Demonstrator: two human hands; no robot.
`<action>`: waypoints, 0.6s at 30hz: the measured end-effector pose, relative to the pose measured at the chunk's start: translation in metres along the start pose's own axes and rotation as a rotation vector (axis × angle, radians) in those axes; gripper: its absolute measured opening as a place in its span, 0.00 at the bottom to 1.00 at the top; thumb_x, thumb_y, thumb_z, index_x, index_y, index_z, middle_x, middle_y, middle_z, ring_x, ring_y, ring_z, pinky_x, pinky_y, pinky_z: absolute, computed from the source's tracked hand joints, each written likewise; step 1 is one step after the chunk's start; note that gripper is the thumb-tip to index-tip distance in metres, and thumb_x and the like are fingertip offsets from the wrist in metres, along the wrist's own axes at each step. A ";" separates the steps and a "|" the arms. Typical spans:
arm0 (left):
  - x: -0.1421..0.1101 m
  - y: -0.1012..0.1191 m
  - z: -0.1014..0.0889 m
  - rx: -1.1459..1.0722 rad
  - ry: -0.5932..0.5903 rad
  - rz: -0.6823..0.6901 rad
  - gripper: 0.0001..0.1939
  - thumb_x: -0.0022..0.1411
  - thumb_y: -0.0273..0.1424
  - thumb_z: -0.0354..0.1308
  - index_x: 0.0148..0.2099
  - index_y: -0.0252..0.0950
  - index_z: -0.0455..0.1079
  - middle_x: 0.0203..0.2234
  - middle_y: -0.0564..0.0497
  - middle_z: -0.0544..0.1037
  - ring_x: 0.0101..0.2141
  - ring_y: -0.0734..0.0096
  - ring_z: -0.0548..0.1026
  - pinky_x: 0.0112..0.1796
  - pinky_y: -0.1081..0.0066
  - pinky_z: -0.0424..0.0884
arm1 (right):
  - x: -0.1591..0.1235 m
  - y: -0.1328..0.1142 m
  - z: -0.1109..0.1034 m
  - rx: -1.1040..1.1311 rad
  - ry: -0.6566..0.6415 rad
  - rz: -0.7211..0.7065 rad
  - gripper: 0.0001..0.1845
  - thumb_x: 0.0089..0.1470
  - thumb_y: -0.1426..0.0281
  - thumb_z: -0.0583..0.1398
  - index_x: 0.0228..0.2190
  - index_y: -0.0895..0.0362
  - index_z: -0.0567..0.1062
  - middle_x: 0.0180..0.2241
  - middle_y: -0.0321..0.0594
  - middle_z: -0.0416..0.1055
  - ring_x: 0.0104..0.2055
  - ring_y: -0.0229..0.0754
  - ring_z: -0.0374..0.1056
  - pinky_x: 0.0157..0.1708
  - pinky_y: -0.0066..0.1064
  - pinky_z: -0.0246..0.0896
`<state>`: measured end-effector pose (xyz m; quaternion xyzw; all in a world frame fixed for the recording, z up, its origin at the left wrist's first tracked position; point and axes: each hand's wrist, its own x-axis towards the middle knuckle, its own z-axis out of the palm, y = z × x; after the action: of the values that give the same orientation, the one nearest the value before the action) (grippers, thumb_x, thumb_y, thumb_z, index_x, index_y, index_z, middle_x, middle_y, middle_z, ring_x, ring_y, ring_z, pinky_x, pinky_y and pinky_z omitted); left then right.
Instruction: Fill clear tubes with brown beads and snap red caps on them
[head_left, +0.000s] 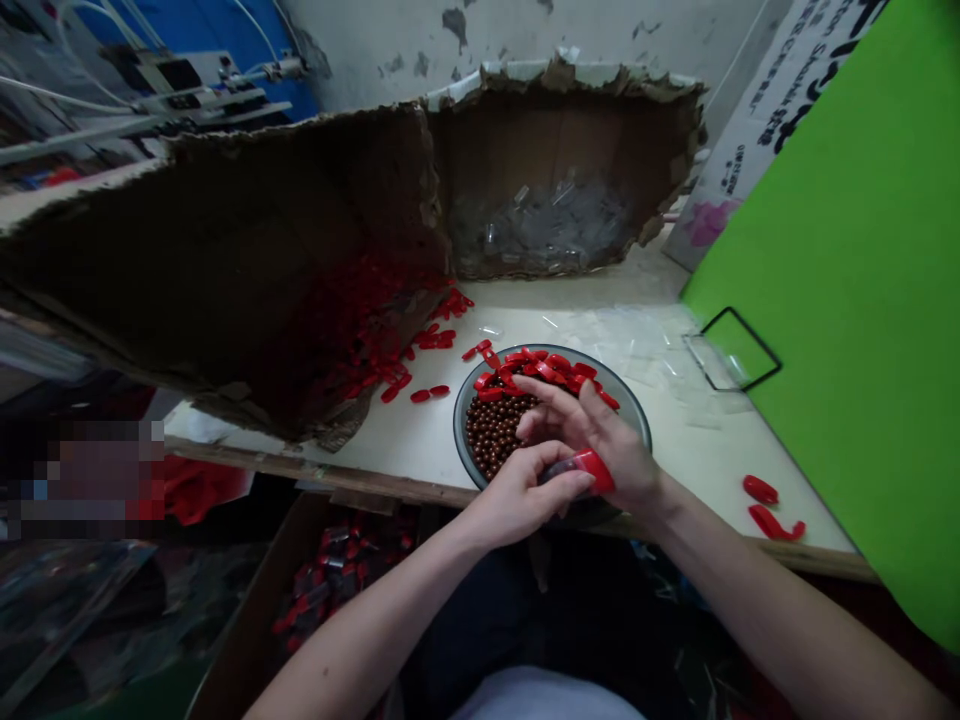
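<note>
My left hand (517, 492) is closed around a small clear container (556, 470) with dark contents and a red cap (598, 472). The palm of my right hand (611, 435) rests against that cap, its fingers stretched out and apart. Below both hands stands a round grey bowl (636, 395). Brown beads (491, 435) fill its near left part, and red caps (551, 368) are heaped along its far side. My right fingers reach over these caps without visibly gripping one. The hands hide part of the bowl.
On the left, a torn cardboard box (187, 230) spills red caps (360, 320) onto the white table (405, 440). Another box section (637, 130) behind holds clear pieces (555, 215). A green panel (847, 270) borders the right. Below the table edge, a carton contains capped containers (349, 555).
</note>
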<state>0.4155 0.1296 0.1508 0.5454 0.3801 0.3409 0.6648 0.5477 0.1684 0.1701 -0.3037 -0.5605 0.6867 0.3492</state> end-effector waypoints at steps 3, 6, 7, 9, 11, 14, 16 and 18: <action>0.004 -0.003 0.003 -0.119 0.010 -0.037 0.16 0.57 0.42 0.59 0.39 0.33 0.67 0.22 0.54 0.72 0.19 0.79 0.68 0.21 0.78 0.61 | 0.003 -0.004 -0.014 -0.042 0.162 -0.086 0.41 0.61 0.49 0.29 0.60 0.56 0.61 0.45 0.49 0.72 0.49 0.47 0.69 0.48 0.41 0.66; 0.007 -0.005 0.003 -0.257 0.061 -0.055 0.17 0.54 0.40 0.63 0.37 0.32 0.67 0.28 0.48 0.77 0.22 0.75 0.73 0.22 0.78 0.64 | 0.000 0.003 -0.063 -0.146 0.378 -0.157 0.38 0.61 0.47 0.36 0.57 0.55 0.64 0.45 0.48 0.73 0.48 0.47 0.70 0.47 0.42 0.66; 0.007 -0.006 0.002 -0.290 0.084 -0.058 0.16 0.54 0.40 0.63 0.37 0.32 0.67 0.29 0.47 0.78 0.22 0.75 0.73 0.21 0.78 0.64 | -0.004 0.010 -0.087 -0.205 0.474 -0.159 0.35 0.60 0.47 0.40 0.56 0.55 0.66 0.43 0.47 0.74 0.47 0.47 0.71 0.46 0.42 0.67; 0.006 -0.007 -0.002 -0.327 0.140 -0.055 0.16 0.54 0.39 0.63 0.38 0.33 0.67 0.30 0.47 0.78 0.21 0.76 0.73 0.21 0.79 0.63 | -0.015 0.029 -0.142 -0.448 0.701 -0.068 0.29 0.56 0.51 0.52 0.52 0.55 0.70 0.41 0.46 0.75 0.43 0.48 0.72 0.45 0.41 0.67; 0.002 -0.007 -0.011 -0.330 0.221 -0.042 0.16 0.55 0.39 0.63 0.39 0.33 0.68 0.29 0.47 0.78 0.20 0.78 0.71 0.20 0.79 0.62 | -0.031 0.052 -0.194 -0.849 0.903 0.107 0.24 0.52 0.57 0.57 0.47 0.57 0.74 0.40 0.47 0.75 0.41 0.49 0.71 0.44 0.43 0.65; -0.011 -0.009 -0.033 -0.295 0.425 0.019 0.14 0.56 0.39 0.62 0.39 0.33 0.70 0.28 0.49 0.78 0.20 0.80 0.69 0.21 0.79 0.62 | -0.055 0.082 -0.244 -1.247 0.860 0.360 0.23 0.49 0.65 0.56 0.45 0.63 0.75 0.40 0.53 0.74 0.41 0.53 0.69 0.45 0.45 0.63; -0.026 -0.013 -0.053 -0.249 0.582 0.065 0.14 0.55 0.37 0.63 0.39 0.33 0.71 0.28 0.51 0.77 0.20 0.81 0.68 0.21 0.80 0.62 | -0.065 0.095 -0.253 -1.334 0.808 0.368 0.25 0.47 0.65 0.59 0.46 0.64 0.75 0.44 0.56 0.72 0.48 0.57 0.66 0.50 0.46 0.59; -0.046 -0.019 -0.075 -0.205 0.725 0.071 0.14 0.55 0.37 0.64 0.40 0.33 0.71 0.28 0.51 0.77 0.21 0.81 0.68 0.22 0.80 0.63 | -0.068 0.101 -0.252 -1.425 0.762 0.338 0.26 0.48 0.64 0.59 0.48 0.63 0.74 0.47 0.56 0.69 0.51 0.58 0.63 0.53 0.46 0.56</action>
<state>0.3286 0.1214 0.1291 0.3329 0.5357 0.5707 0.5259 0.7765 0.2400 0.0257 -0.7447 -0.6517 0.0597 0.1308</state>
